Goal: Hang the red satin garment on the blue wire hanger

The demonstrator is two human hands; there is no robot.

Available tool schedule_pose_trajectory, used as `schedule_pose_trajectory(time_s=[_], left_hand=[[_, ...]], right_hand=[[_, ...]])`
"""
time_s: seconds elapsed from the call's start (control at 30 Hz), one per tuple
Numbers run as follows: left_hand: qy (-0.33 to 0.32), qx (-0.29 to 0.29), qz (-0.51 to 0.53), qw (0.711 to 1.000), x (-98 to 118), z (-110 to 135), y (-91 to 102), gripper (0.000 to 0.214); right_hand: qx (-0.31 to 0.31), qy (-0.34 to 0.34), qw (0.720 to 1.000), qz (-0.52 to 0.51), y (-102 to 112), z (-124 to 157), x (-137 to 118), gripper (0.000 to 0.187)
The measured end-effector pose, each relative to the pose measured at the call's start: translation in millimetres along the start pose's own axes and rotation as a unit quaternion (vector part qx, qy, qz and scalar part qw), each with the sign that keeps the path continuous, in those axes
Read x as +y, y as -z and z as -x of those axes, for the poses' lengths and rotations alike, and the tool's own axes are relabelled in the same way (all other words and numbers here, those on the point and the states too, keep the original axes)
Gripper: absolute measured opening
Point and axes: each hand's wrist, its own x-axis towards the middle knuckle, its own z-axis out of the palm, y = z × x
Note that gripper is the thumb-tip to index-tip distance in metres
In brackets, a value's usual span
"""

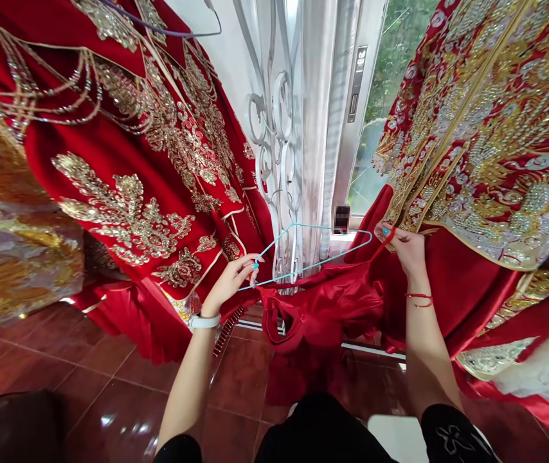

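Note:
A thin light-blue wire hanger (313,247) hangs in front of me with a plain red satin garment (317,308) draped below it. My left hand (233,276), a white band on its wrist, pinches the hanger's left end. At the hanger's right end my right hand (402,247) is closed on a thin red strap of the garment. A red string bracelet circles the right wrist.
Red gowns heavy with gold and silver beadwork hang at left (134,161) and right (486,128). A gold sequined garment (9,244) lies far left. White scrolled metalwork (274,141) and a window (385,96) stand behind. The floor (86,386) is glossy red-brown tile.

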Motion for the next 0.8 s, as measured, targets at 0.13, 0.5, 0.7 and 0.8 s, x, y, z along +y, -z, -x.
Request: schedule_pose_trajectory(time_s=[0.13, 0.5, 0.7, 0.8], left_hand=[[0.009, -0.031, 0.026, 0.999, 1.1, -2.8, 7.9, 0.036], [0.006, 0.010, 0.019, 1.000, -9.8, -8.4, 0.3, 0.035], [0.007, 0.033, 0.031, 0.999, -10.4, -8.4, -6.1, 0.035], [0.018, 0.028, 0.043, 0.999, -12.9, -11.2, -10.3, 0.036]], right_hand=[[-0.142, 0.037, 0.983, 0.115, -4.7, -13.1, -20.5, 0.036], [-0.221, 0.050, 0.957, 0.180, -42.0, -22.3, -24.8, 0.041], [-0.239, 0.086, 0.949, 0.188, -46.7, -16.8, -23.3, 0.035], [-0.238, 0.106, 0.947, 0.188, -49.7, -15.5, -27.7, 0.029]])
